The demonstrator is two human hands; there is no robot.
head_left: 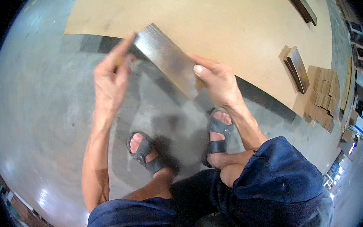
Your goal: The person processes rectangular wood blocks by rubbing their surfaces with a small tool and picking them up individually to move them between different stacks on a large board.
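Where your right hand closed: your right hand (221,84) gripped a shiny rectangular piece (166,57) by its right long edge, the thumb laid on the face turned toward you and the other fingers partly hidden behind.
Shiny rectangular piece: was held slantwise across the near edge of the tan board (225,20), its upper end seen against the board and its lower end past that edge; fine ridges marked the upper end.
Left hand: your left hand (111,78) stood before the left part of the board's near edge, index finger stretched toward the piece's upper left corner; blur hid the fingertips, so one could not tell whether they touched the piece or gripped anything.
Short block (299,68): lay toward the board's right side, bright on top, dark along its flank.
Long dark block (299,2): lay toward the board's far right.
Brown pieces (324,91): lay grouped at the board's near right corner.
Black sandals (144,151): were on your feet, on the grey floor (48,102) before the board.
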